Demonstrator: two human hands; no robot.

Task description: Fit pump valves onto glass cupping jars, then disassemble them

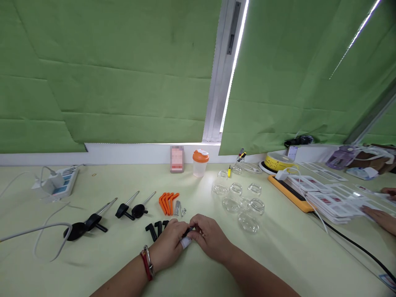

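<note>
My left hand (169, 244) and my right hand (210, 238) meet low in the middle of the table, both closed. Between their fingertips is a small black part (187, 232), mostly covered by the fingers. Something white (185, 242) shows at my left thumb; whether it is a wrap or a separate thing I cannot tell. Just beyond my left hand lie several black L-shaped pieces (151, 232), partly hidden by it. Farther back are several orange L-shaped pieces (168, 203) in a row, with metal screws (177, 208) beside them.
Black round-bodied pieces with metal shafts (140, 210) lie left, near a power strip (66, 181) and white cable. Clear glass vessels (248, 222) stand right. Behind are an orange-lidded cup (200, 163) and a phone (177, 159). Another person's hand (379, 216) touches white cards at far right.
</note>
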